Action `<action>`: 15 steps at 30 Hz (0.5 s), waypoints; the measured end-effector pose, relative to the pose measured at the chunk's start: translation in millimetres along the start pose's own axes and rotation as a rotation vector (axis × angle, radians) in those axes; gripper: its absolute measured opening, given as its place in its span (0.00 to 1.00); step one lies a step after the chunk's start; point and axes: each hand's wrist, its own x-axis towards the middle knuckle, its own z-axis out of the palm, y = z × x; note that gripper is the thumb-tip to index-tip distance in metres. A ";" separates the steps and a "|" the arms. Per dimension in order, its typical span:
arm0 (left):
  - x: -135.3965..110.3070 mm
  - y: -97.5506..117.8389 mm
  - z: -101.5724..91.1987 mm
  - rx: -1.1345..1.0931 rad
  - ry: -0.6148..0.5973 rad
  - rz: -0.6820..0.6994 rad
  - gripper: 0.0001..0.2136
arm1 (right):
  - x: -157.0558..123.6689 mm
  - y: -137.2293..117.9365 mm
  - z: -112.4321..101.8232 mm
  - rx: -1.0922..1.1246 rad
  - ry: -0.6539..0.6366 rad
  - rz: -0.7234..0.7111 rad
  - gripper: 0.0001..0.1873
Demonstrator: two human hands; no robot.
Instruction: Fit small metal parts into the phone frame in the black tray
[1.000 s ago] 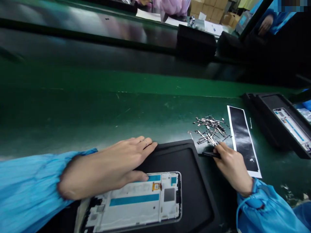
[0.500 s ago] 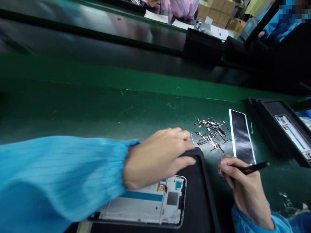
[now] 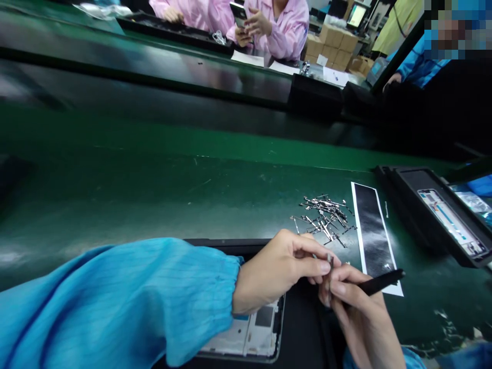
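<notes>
My left hand [image 3: 280, 269] is closed, with thumb and fingers pinched on a small thin strip [image 3: 330, 260] whose kind is mostly hidden. Right beside it, my right hand [image 3: 363, 312] grips black tweezers [image 3: 386, 282]; their tips meet the left fingertips, and I cannot tell whether they touch the strip. Under my left wrist, a silver phone frame [image 3: 246, 338] lies in a black tray [image 3: 303, 328], partly covered by my sleeve. Beyond the hands, a loose pile of small thin metallic strips [image 3: 326, 215] is spread on the green table.
A black textured sheet with white edges [image 3: 372, 225] lies right of the pile. Farther right, a black tray [image 3: 415, 179] holds another phone frame [image 3: 453, 223]. A raised ledge [image 3: 172, 77] crosses the back, with people in pink sleeves [image 3: 288, 31] behind it.
My left hand has moved right and down from the pile's edge and now pinches a strip. My right hand has come left to meet it, still holding the tweezers. The view has tilted up slightly.
</notes>
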 end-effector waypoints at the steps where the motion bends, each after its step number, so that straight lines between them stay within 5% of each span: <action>1: -1.0 -0.6 -0.5 -0.012 -0.012 -0.001 0.05 | -0.4 0.1 0.7 0.018 -0.002 0.009 0.11; 9: -10.8 -0.2 -3.6 -0.022 -0.083 0.000 0.07 | -4.2 4.1 2.5 0.028 -0.028 0.006 0.10; 15: -20.0 1.0 -3.0 -0.012 -0.087 0.038 0.06 | -9.0 6.7 -0.5 0.045 -0.182 -0.002 0.08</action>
